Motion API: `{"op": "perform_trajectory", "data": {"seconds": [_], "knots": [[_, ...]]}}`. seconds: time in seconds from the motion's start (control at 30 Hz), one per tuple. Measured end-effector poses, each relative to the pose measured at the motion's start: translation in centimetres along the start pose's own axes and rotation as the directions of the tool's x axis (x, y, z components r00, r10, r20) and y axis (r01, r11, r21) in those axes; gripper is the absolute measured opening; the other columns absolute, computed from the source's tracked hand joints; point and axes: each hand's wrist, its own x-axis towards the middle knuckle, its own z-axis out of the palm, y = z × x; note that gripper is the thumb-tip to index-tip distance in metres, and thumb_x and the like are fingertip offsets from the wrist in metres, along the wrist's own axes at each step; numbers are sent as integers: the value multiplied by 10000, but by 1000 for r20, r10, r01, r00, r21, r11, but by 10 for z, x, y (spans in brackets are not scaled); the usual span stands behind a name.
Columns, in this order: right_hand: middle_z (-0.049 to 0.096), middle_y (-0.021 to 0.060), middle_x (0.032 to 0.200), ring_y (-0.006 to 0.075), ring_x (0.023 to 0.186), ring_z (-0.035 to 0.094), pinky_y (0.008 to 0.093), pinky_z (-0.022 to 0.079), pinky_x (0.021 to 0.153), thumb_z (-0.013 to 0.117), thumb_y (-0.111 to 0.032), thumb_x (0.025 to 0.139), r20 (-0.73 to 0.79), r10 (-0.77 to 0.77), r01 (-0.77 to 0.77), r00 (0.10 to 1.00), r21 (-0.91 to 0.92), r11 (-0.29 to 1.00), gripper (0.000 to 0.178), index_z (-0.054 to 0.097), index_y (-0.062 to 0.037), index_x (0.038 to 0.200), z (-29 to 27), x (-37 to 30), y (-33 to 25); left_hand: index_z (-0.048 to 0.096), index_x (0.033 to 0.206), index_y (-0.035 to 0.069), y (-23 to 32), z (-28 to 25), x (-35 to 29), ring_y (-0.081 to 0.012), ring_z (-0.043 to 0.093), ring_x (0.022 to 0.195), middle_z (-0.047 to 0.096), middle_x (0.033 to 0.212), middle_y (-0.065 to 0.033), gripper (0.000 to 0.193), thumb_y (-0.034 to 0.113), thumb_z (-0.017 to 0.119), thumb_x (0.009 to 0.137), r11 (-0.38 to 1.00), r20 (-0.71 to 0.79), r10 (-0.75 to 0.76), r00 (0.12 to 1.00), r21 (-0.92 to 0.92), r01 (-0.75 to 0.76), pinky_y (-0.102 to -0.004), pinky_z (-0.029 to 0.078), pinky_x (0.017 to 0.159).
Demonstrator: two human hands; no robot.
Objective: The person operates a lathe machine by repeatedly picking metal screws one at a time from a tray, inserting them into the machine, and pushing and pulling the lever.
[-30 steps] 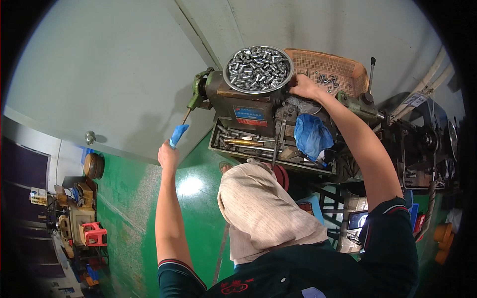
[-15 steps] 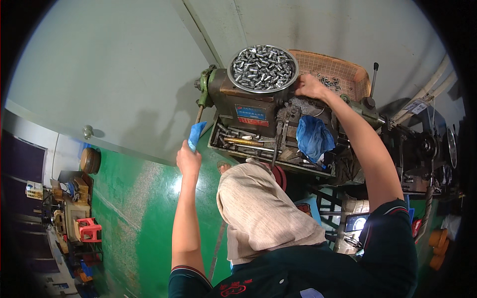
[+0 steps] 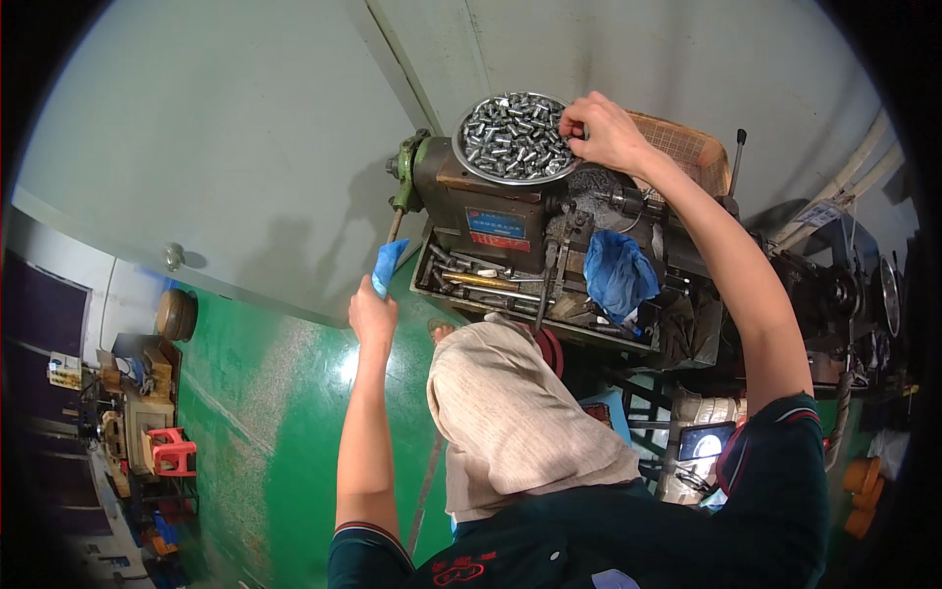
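A long lever at the left end of a machine is held by the left hand. The fingers are curled around its low end, which is wrapped in something blue; the tip of the handle is hidden in the fist. The right hand is held at the right edge of a round metal bowl. The bowl is set on top of the machine and is filled with small shiny metal pieces. The right thumb and fingers are bent, with their tips close together. It cannot be told whether a piece is pinched there. Part of the bowl's rim is covered by that hand. A tan basket is partly blocked by the hand and arm, so its inside cannot be seen well. Whatever is under the crumpled blue bag or cloth is hidden. Below, the jumbled tools are hard to make out. The person's lap is covered by a beige cloth.
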Motion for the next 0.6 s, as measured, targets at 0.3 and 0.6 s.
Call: {"op": "perform_trajectory", "data": {"seconds": [0.3,0.6], "knots": [[631,63,737,252,788,584,369,468,713,650,-117,600,242,110,-98,964,-61,993,131,611,-83,720,-3,20,-2,563,911,7,2,-2,0,-401,591,769,612,782,-227,233,62,598,688,1000,20,-14,1000,-7,15,-470,466,680],[615,69,698,176,701,596,310,466,653,641,-97,633,303,53,-119,951,203,972,130,601,-34,740,-6,21,13,557,881,11,3,-4,0,-411,580,782,608,783,-229,188,78,593,709,999,43,-33,999,-27,34,-474,452,686]]}}
